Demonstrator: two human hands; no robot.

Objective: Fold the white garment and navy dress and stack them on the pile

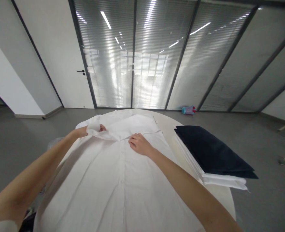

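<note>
A white button-up shirt (103,180) is spread over the round table, its button placket running down the middle toward me. My left hand (94,129) grips a lifted, bunched part of the shirt at the upper left; the white cloth covers much of the hand, though some fingertips show past it. On the shirt right of the placket rests my right hand (140,144), palm down, with its fingers slightly curled on the fabric. A raised fold of cloth runs between the two hands.
To the right, a stack of folded white cloth (226,181) with dark navy cloth (210,148) on top overhangs the edge of the pale table (168,124). A blue and red object (188,110) lies on the floor by the glass partition (152,64). A white door (67,64) stands at left.
</note>
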